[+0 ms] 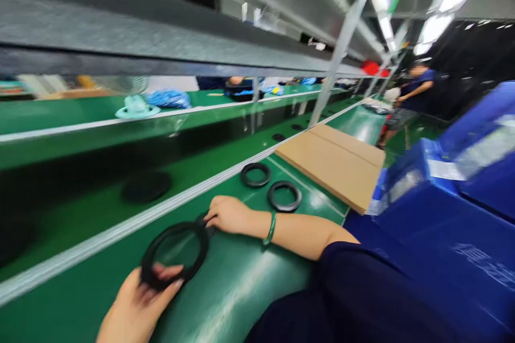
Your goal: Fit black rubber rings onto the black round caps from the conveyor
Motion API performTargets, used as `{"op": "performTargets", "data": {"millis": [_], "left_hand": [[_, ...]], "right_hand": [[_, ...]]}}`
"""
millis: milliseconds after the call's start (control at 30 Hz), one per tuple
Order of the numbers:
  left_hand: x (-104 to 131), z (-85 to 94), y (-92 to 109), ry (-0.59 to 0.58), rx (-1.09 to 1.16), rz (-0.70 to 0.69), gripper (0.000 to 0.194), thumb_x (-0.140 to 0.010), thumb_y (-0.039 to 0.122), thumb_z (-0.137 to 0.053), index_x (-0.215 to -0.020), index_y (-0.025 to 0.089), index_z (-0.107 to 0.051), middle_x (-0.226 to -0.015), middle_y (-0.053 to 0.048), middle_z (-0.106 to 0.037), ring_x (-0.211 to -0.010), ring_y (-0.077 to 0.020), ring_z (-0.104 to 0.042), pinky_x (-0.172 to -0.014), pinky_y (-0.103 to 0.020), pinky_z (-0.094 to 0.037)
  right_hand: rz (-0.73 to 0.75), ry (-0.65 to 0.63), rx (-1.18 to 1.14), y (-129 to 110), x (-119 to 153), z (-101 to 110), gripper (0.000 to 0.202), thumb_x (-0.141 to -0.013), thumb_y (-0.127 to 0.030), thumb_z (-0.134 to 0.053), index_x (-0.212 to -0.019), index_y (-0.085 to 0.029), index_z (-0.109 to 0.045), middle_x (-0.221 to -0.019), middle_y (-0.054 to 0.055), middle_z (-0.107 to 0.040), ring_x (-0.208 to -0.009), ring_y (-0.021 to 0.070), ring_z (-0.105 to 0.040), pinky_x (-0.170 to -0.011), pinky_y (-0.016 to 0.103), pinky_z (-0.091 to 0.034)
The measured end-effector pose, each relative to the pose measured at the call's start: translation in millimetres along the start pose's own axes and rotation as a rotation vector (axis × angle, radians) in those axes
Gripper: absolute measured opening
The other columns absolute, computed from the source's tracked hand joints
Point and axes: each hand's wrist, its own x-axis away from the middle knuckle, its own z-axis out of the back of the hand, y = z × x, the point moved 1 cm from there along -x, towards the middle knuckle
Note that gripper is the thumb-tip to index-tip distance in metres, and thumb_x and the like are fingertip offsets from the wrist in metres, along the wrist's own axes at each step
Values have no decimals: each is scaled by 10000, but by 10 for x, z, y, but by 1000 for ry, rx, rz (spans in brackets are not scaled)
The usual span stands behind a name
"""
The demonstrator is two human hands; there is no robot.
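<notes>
Glossy green bench [237, 268]: our left hand [139, 303] grips a ring [148, 257] over its near end, our right hand [227, 214] pinches a dark piece [211, 230] farther along it, and, held by one edge, the ring could slip.

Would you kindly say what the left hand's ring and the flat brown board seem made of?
Held ring: perhaps rubber or plastic, from its dull black; blur leaves this open.
Flat brown board: probably cardboard, matt, with a crease-like line across it.

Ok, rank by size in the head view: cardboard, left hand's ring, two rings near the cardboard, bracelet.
1. Cardboard
2. Ring in left hand
3. Farther ring, nearer ring: too alike to rank
4. Bracelet
</notes>
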Motion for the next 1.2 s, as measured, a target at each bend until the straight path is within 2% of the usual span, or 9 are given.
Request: {"op": "performTargets", "data": {"millis": [133,300,500,600,767,900,1000,1067,1200], "left_hand": [[72,11,22,-23,78,57,662,-561,517,-826,-983,222,-409,-1015,-129,-753,-1011,-294,-717,-997,-496,-571],[126,-28,-4,-44,35,14,551,-643,455,-782,-994,216,-430,-1026,-123,-752,-997,-288,-719,-928,-459,-589],[197,-27,-14,-63,40,-12,587,-689,395,-788,-1165,182,-520,-978,-93,-761,-921,-279,-736,-842,-383,-614],[217,-24,33,-85,-14,-44,443,-704,383,-786,-1050,165,-615,-942,-98,-761,-876,-286,-735,-789,-370,-618],[244,-22,56,-163,40,-49,282,-736,353,-776,-779,188,-551,-958,-115,-762,-959,-289,-731,-849,-372,-612],[237,-9,2,-143,-20,-45,349,-729,412,-801,-855,162,-593,-1016,-137,-752,-987,-308,-724,-874,-418,-616],[222,7,-60,-99,-70,-12,589,-683,478,-824,-1109,135,-603,-1056,-141,-740,-935,-327,-731,-869,-485,-617],[215,15,-87,-76,-66,3,758,-665,494,-836,-1265,144,-531,-1129,-141,-719,-936,-324,-730,-850,-488,-622],[206,15,-89,-95,-10,3,803,-666,492,-847,-1296,165,-473,-1196,-135,-687,-1002,-312,-715,-846,-441,-625]], "right_hand": [[-32,108,-122,48,-23,-97,53,-878,-80,-751,-856,-127,-763,-926,67,-701,-936,183,-625,-897,309,-476],[-85,319,-234,53,108,-72,57,-918,-111,-693,-898,-148,-731,-912,54,-646,-887,180,-598,-841,329,-494],[295,649,-374,-308,329,47,65,-971,-187,-649,-979,-178,-713,-824,33,-619,-783,170,-572,-693,313,-493],[356,659,-333,-374,358,97,80,-986,-191,-633,-1004,-180,-710,-852,49,-649,-802,172,-592,-698,322,-509],[188,796,-325,-296,349,239,81,-978,-230,-646,-961,-189,-714,-798,40,-623,-763,183,-583,-671,342,-521],[379,678,-340,-411,422,143,64,-975,-219,-666,-1004,-182,-710,-825,44,-659,-769,168,-601,-686,314,-527],[546,525,-280,-519,471,-55,102,-1003,-214,-622,-1022,-155,-704,-831,54,-647,-749,154,-595,-657,280,-515],[595,477,-187,-540,476,-160,138,-1019,-220,-593,-1009,-139,-703,-826,61,-634,-736,154,-586,-642,278,-506],[634,457,-39,-508,454,-226,150,-1027,-196,-563,-982,-139,-694,-816,59,-637,-735,158,-589,-640,284,-501]]}}
